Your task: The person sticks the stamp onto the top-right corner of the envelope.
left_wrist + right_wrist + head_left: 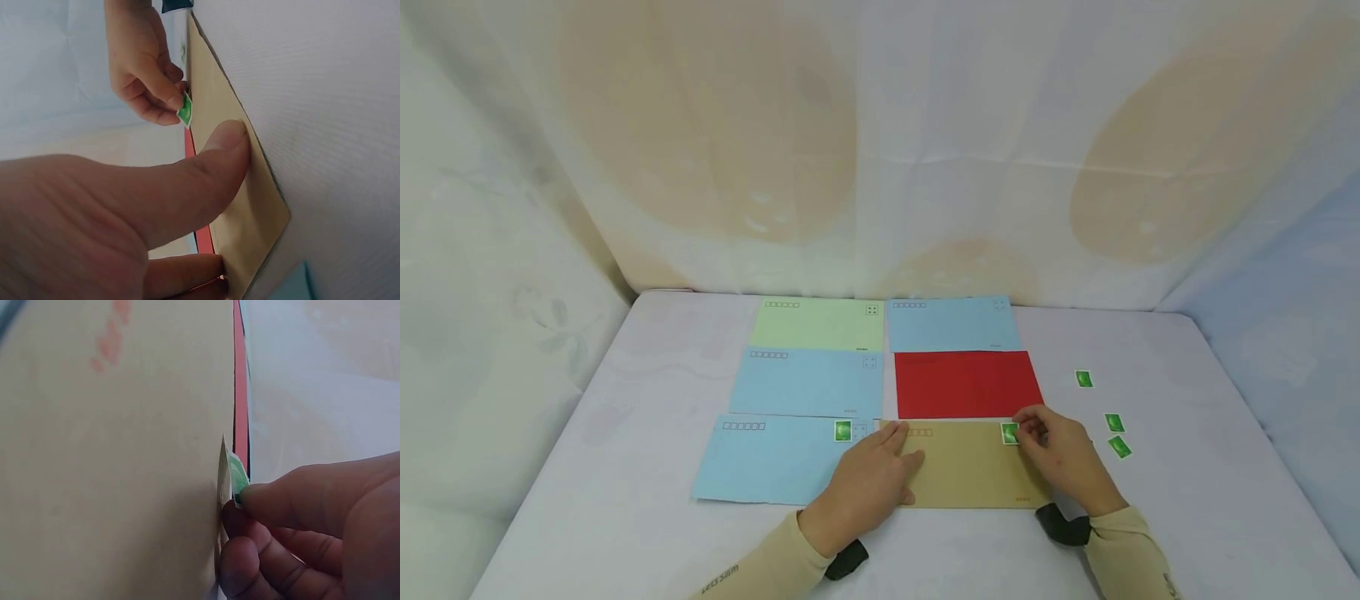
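A tan envelope [966, 475] lies at the front of the table. My left hand [870, 477] rests on its left end, fingers spread; in the left wrist view the thumb [215, 156] presses on the paper. Between thumb and index finger, my right hand [1060, 454] pinches a small green postage stamp [1009, 433], close over the envelope's upper right corner. The right wrist view shows this stamp [237, 475] tilted up on edge at the fingertips. Left of the tan envelope is a blue envelope [767, 467] with another green stamp [843, 431] near its upper right corner.
Behind lie a red envelope [968, 385], a second blue envelope [805, 383], a light green one [820, 325] and a third blue one [953, 327]. Loose green stamps [1084, 379] lie on the white tablecloth [1187, 500] at right. Curtains [925, 167] hang behind the table.
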A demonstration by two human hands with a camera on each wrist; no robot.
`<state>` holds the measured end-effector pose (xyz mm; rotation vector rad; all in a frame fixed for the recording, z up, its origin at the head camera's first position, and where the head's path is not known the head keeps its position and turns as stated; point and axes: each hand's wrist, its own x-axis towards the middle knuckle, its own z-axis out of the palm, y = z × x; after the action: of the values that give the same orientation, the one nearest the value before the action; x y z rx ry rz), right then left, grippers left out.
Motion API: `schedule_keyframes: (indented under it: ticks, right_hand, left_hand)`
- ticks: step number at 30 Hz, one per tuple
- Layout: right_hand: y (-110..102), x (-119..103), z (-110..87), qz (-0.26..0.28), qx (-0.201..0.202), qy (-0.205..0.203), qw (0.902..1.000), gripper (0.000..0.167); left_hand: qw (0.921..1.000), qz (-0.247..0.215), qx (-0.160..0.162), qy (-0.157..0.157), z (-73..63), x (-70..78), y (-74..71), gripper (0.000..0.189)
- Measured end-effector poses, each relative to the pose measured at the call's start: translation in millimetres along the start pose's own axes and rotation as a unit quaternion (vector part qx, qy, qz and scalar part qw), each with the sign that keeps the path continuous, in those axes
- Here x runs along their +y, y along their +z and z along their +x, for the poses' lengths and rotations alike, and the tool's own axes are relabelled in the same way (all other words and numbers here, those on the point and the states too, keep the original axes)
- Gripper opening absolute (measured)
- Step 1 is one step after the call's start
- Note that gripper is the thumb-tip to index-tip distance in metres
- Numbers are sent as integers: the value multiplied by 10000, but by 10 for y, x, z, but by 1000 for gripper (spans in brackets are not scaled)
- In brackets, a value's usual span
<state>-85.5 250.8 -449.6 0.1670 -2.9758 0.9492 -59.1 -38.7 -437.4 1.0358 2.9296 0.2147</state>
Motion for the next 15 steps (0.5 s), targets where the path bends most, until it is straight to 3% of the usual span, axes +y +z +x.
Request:
schedule_keyframes:
  ticks: [15]
  right_hand:
    - [-6,-13,1,-40,-29,-37,10000,13]
  left_hand:
    - [10000,53,-65,23,-10,4,-13,53]
